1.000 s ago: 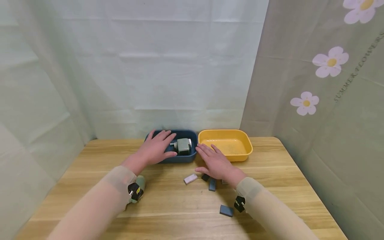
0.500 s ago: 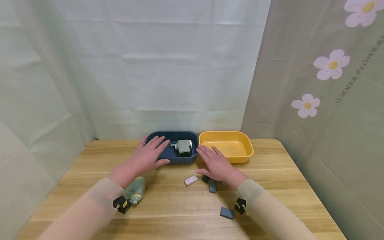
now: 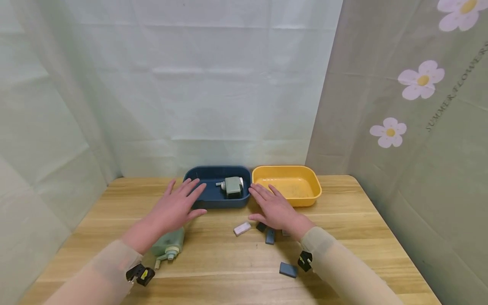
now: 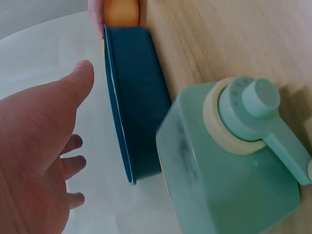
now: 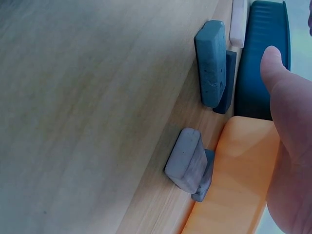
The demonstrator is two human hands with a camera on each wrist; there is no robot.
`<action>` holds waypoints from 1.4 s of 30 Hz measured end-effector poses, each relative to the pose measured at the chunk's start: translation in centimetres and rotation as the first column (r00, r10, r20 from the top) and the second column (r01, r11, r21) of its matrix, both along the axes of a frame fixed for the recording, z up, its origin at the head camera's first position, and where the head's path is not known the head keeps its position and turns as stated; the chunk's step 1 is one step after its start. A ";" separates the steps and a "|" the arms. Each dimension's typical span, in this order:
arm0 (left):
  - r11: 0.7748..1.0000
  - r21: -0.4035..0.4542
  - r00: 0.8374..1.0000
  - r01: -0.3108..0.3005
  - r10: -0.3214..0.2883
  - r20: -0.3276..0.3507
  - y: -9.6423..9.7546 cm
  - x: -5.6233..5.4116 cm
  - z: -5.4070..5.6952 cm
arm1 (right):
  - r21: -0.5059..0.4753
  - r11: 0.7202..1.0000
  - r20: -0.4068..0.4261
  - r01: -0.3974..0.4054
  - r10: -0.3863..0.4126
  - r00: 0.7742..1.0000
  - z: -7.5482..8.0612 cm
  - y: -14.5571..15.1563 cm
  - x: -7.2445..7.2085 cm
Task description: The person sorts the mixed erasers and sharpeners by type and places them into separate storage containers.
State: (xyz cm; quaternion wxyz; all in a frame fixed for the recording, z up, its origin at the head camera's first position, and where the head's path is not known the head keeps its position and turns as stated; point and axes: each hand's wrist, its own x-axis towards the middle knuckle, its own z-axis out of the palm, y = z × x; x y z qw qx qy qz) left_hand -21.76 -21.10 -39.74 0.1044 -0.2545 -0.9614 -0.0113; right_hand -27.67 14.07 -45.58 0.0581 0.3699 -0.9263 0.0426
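Observation:
My left hand (image 3: 173, 212), fingers straight and spread, hovers in front of the blue bin's left end and holds nothing. Close by it stands a green pump bottle (image 4: 229, 165) with a cream collar and a side spout; in the head view my forearm partly covers this bottle (image 3: 170, 242). Another green pump bottle (image 3: 232, 186) lies in the blue bin (image 3: 213, 204). My right hand (image 3: 275, 209) is also straight-fingered, its fingertips right at the left front corner of the yellow bin (image 3: 305, 202). Nothing is in its grasp.
Small rectangular blocks lie in front of the bins: a whitish one (image 3: 242, 228), a black one (image 3: 261, 226), dark blue ones (image 3: 270, 236) and a grey one (image 5: 186, 158) partly under my right wrist. A blue block (image 3: 288, 270) sits nearer. Pale curtains (image 3: 213, 106) stand behind the table.
My left hand has drawn left and back toward me, off the blue bin, and more of the bottle on the table shows. My right hand stays nearly still.

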 end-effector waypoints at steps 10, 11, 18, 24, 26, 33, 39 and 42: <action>0.998 -0.002 0.998 -0.065 0.065 0.023 -1.1 1.7 -0.5 | 0.005 1.000 0.017 0.002 -0.002 1.000 0.3 -0.1 0.2; 0.997 -0.008 0.997 -0.077 0.078 0.021 -1.2 1.9 -0.5 | 0.008 1.000 0.015 0.004 -0.004 1.000 0.3 -0.1 0.2; 0.991 -0.028 0.991 -0.131 0.131 -0.008 -1.2 3.1 -1.0 | 0.025 0.999 0.010 0.021 -0.021 1.000 0.5 -0.1 0.3; 0.981 -0.018 0.981 -0.192 0.191 -0.025 -1.1 4.3 -1.1 | 0.037 0.999 0.010 0.024 -0.025 1.000 0.4 -0.1 0.2; 0.979 -0.007 0.978 -0.204 0.203 -0.042 -1.1 4.7 -1.2 | 0.041 0.999 0.006 0.026 -0.026 1.000 0.3 -0.1 0.1; 0.968 0.009 0.967 -0.251 0.251 -0.042 -1.1 5.9 -1.8 | 0.041 0.999 0.008 0.027 -0.028 1.000 0.3 -0.1 0.2; 0.959 0.015 0.958 -0.284 0.284 -0.034 -1.3 6.8 -2.4 | 0.043 0.999 0.007 0.025 -0.025 1.000 0.4 -0.1 0.2; 0.955 0.018 0.955 -0.296 0.296 -0.034 -1.4 7.2 -2.7 | 0.046 0.999 0.011 0.027 -0.027 1.000 0.5 -0.1 0.3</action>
